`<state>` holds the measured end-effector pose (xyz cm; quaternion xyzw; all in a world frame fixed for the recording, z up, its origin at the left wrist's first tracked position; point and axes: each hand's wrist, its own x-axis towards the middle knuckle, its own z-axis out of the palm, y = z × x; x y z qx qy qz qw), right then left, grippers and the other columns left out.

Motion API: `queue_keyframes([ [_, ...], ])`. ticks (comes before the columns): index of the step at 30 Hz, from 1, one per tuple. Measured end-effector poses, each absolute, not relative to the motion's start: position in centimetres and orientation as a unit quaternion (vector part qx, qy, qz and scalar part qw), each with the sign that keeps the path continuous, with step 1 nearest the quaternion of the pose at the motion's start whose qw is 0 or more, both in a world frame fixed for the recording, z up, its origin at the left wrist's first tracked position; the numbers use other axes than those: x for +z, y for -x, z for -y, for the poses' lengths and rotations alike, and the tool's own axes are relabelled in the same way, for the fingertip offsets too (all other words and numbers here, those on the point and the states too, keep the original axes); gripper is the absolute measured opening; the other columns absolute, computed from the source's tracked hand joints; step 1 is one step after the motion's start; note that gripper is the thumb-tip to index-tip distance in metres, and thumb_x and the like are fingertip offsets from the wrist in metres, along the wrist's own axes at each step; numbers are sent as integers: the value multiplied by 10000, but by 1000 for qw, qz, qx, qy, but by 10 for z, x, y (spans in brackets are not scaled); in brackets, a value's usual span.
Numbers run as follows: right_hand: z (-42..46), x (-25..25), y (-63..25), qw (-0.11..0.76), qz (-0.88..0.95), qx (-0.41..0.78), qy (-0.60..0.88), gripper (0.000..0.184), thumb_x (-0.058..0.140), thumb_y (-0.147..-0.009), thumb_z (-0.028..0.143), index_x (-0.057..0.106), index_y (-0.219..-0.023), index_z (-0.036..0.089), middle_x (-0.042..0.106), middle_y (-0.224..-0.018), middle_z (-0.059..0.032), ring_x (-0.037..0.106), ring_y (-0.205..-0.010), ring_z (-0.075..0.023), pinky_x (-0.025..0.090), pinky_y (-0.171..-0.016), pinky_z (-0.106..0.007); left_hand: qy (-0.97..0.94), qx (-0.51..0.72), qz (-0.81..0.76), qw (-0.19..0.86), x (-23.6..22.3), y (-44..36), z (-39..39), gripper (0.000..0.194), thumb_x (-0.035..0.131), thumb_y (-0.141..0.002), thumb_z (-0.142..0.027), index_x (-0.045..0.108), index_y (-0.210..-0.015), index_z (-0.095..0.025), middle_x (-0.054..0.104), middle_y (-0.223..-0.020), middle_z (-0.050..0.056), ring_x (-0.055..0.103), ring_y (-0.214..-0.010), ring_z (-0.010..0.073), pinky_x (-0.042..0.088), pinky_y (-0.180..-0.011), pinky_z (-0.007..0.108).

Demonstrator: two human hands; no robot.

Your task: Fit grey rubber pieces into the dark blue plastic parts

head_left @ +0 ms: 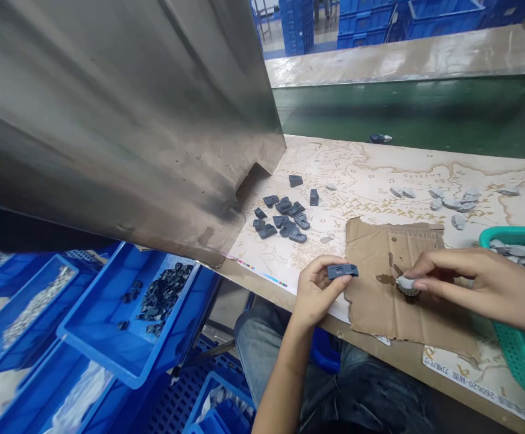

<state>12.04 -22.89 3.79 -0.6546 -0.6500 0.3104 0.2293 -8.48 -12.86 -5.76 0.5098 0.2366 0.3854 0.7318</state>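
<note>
My left hand (314, 289) pinches a small dark blue-grey plastic part (342, 270) at the near edge of the table. My right hand (465, 280) holds a small light grey piece (405, 282) in its fingertips and presses it onto a dark round cap (409, 293) that sits on a torn sheet of brown cardboard (389, 301). A heap of several dark plastic parts (284, 218) lies on the table to the left of the cardboard. Light grey pieces (452, 202) are scattered further back on the right.
A big steel chute (122, 108) overhangs the table's left end. A teal basket (519, 301) of grey pieces stands at the right. Blue bins (131, 313) with dark parts sit below left. A green conveyor (402, 108) carries one part (380, 138) behind the table.
</note>
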Motion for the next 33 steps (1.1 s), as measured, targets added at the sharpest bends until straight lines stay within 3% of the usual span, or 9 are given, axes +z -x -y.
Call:
queue_keyframes([
  [3, 232, 43, -107, 319, 653, 259, 635, 242, 561, -885, 488, 697, -787, 314, 706, -720, 43, 653, -581, -108, 491, -467, -171, -490, 371, -226, 756, -56, 83, 138, 370, 827, -675, -444, 671, -872, -172, 705, -822, 33, 670, -714, 123, 535, -597, 185],
  [6, 234, 41, -96, 366, 671, 195, 615, 160, 568, -908, 407, 672, -808, 336, 701, -726, 91, 657, -600, -68, 505, -519, -121, -491, 355, -206, 768, -55, 82, 144, 356, 816, -690, -447, 663, -857, -172, 707, -833, 35, 658, -657, 115, 531, -543, 186],
  [9, 233, 37, -91, 369, 689, 169, 600, 146, 546, -934, 378, 668, -866, 334, 716, -798, 98, 680, -688, -59, 530, -608, -110, -499, 340, -196, 773, -55, 83, 144, 348, 811, -696, -449, 666, -850, -172, 690, -795, 16, 612, -563, 86, 508, -500, 181],
  [14, 231, 32, -89, 371, 689, 206, 587, 227, 526, -945, 398, 691, -831, 291, 715, -777, 53, 677, -670, -87, 527, -558, -152, -545, 318, -208, 747, -53, 86, 141, 364, 800, -699, -477, 682, -844, -165, 690, -797, 31, 651, -707, 128, 531, -625, 212],
  [19, 233, 29, -90, 358, 674, 256, 593, 236, 566, -913, 435, 720, -850, 268, 722, -821, 0, 686, -722, -144, 543, -600, -211, -564, 300, -226, 736, -49, 87, 140, 417, 759, -706, -560, 676, -818, -167, 676, -770, 38, 636, -686, 148, 522, -603, 251],
  [33, 232, 19, -88, 329, 719, 263, 552, 180, 527, -956, 331, 685, -941, 247, 704, -831, 11, 673, -737, -108, 500, -611, -181, -571, 245, -232, 749, -45, 89, 139, 464, 745, -688, -614, 688, -812, -171, 693, -752, 45, 651, -667, 145, 544, -618, 255],
])
